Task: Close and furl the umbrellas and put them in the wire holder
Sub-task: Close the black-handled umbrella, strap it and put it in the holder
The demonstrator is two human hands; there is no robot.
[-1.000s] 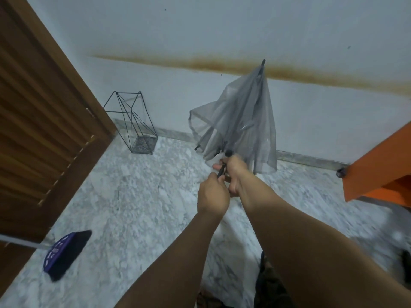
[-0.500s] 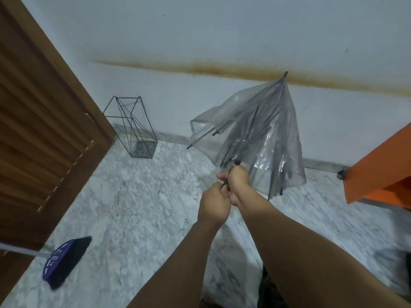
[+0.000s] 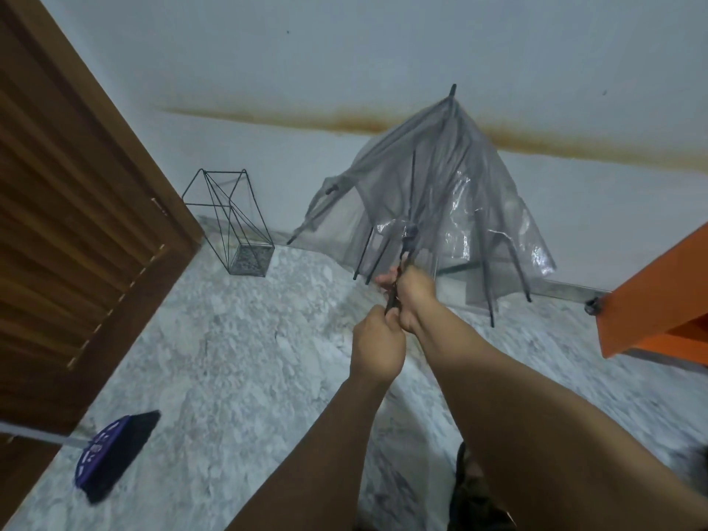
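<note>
A clear grey umbrella (image 3: 440,193) is held in front of me, tip pointing up at the wall, its canopy half spread with ribs splayed out. My left hand (image 3: 377,344) grips the lower end of its dark shaft. My right hand (image 3: 413,297) grips the shaft just above, below the canopy's runner. The black wire holder (image 3: 230,220) stands empty on the floor by the wall, to the left of the umbrella and apart from it.
A brown louvred door (image 3: 76,208) fills the left side. A purple broom head (image 3: 111,450) lies on the marble floor at lower left. An orange panel (image 3: 659,297) juts in from the right. A foot in a dark sandal (image 3: 475,488) shows at the bottom.
The canopy has spread wider over the three frames, ribs fanning out left and right. The umbrella's tip has shifted to the right. Both hands have stayed on the shaft.
</note>
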